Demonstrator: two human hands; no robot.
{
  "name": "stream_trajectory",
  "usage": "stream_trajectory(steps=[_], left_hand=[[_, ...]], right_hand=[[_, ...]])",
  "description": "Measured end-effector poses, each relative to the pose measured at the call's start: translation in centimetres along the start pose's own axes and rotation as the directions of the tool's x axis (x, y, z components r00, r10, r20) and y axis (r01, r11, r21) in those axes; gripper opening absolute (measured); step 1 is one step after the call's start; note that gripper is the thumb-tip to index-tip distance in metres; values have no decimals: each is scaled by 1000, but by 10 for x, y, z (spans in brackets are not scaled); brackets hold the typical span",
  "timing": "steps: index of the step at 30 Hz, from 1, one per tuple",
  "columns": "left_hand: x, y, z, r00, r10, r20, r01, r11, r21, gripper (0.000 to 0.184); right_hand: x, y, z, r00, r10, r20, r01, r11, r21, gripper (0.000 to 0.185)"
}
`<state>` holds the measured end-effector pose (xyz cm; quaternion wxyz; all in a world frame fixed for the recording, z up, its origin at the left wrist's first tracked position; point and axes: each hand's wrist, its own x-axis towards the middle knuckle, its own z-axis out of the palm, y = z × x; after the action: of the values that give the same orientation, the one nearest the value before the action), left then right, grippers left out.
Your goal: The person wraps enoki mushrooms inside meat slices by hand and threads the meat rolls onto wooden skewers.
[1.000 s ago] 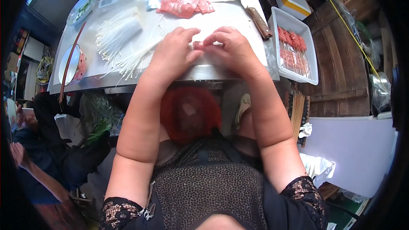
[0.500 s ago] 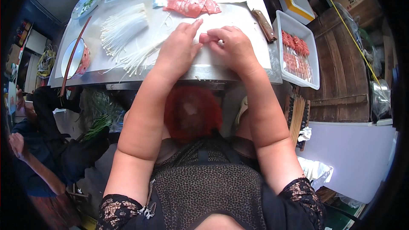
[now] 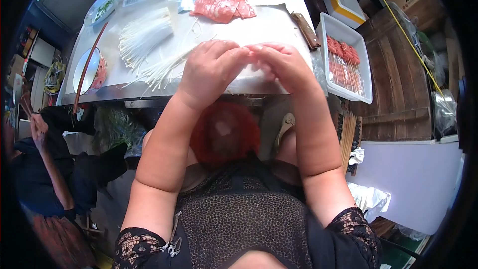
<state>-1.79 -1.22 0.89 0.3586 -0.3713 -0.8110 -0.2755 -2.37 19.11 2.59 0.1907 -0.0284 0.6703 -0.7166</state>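
Observation:
Over the near edge of the white tabletop, my left hand [image 3: 210, 69] and my right hand [image 3: 285, 65] meet at the fingertips. Both have their fingers bent and pressed together; whatever lies between them is hidden. Just beyond is a stack of thin red meat slices [image 3: 222, 6]. To the left lies a bunch of enoki mushrooms [image 3: 145, 35], with loose strands [image 3: 167, 67] reaching toward my left hand. A knife with a wooden handle [image 3: 305, 31] rests on the right side of the table.
A white tray [image 3: 369, 72] of skewered meat stands at the right, near bamboo skewers [image 3: 348, 137]. On the left are a bowl [image 3: 83, 72] with a long brown stick [image 3: 89, 65] across it and a plate of chopped greens [image 3: 103, 10]. Another person's hand [image 3: 39, 128] shows at far left.
Both my hands have drawn back toward me and lifted slightly. Their fingertips, apart before, now come together. At far left, the other person's arm has moved up.

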Motion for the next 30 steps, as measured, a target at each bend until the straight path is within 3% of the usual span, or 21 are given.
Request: stream_trajectory(steps=[2, 4, 6, 7, 8, 10, 12, 14, 15, 16, 17, 18, 19, 20, 21, 23, 25, 26, 28, 30], left_hand=[[-1, 1, 2, 1000, -30, -5, 30, 999, -42, 19], [-3, 0, 2, 977, -203, 62, 212, 956, -201, 16], [-5, 2, 3, 940, -317, 122, 340, 896, -285, 14], [-7, 2, 4, 915, -377, 143, 403, 834, -376, 18], [-8, 0, 4, 911, -382, 157, 413, 843, -344, 20], [-8, -2, 3, 890, -402, 217, 454, 832, -320, 21], [-14, -10, 8, 859, -454, 236, 509, 807, -299, 21], [-9, -3, 3, 857, -446, 259, 489, 862, -135, 21], [-8, 1, 5, 862, -438, 257, 481, 866, -139, 21], [-7, 5, 7, 845, -449, 290, 501, 854, -139, 21], [-8, 6, 6, 827, -471, 307, 525, 842, -124, 20], [-12, 6, 11, 842, -457, 288, 520, 829, -205, 18], [-16, 2, 16, 847, -445, 290, 510, 835, -207, 16], [-17, 7, 19, 828, -486, 279, 542, 821, -179, 14], [-17, 8, 19, 887, -400, 231, 431, 896, -105, 15], [-17, 9, 19, 879, -425, 216, 459, 877, -144, 15], [-17, 11, 18, 849, -482, 217, 519, 838, -167, 15], [-18, 10, 18, 847, -484, 220, 523, 831, -188, 17], [-22, 1, 20, 865, -437, 246, 484, 855, -184, 23], [-24, -3, 22, 859, -452, 241, 495, 852, -169, 24]], right_hand=[[-22, -14, -21, 961, -215, -177, 185, 967, -174, 32], [-47, -27, -62, 786, -462, -410, 434, 885, -166, 34], [-79, -34, -122, 622, -572, -535, 575, 797, -184, 32], [-96, -28, -152, 579, -544, -607, 550, 811, -202, 31], [-111, -16, -184, 522, -518, -678, 525, 821, -223, 30], [-139, 32, -245, 399, -448, -800, 179, 894, -412, 25], [-185, 129, -331, 446, -393, -804, -151, 853, -500, 27], [-241, 223, -361, 480, -388, -787, -552, 563, -615, 29], [-268, 257, -356, 485, -263, -834, -656, 522, -546, 27], [-285, 282, -354, 478, -17, -878, -786, 438, -436, 28], [-301, 296, -324, 463, -141, -875, -792, 377, -480, 32], [-312, 334, -335, 473, -63, -879, -822, 328, -465, 35], [-319, 343, -317, 445, -53, -894, -762, 502, -409, 36], [-317, 340, -298, 444, -8, -896, -807, 432, -403, 34], [-324, 359, -298, 456, -20, -890, -794, 442, -417, 31], [-323, 375, -298, 391, -84, -916, -757, 537, -372, 26], [-317, 344, -280, 386, -106, -916, -812, 433, -392, 23], [-321, 357, -298, 455, -99, -885, -801, 389, -455, 23], [-315, 355, -303, 424, -87, -901, -852, 300, -430, 23], [-318, 350, -306, 478, -95, -873, -829, 281, -484, 24]])
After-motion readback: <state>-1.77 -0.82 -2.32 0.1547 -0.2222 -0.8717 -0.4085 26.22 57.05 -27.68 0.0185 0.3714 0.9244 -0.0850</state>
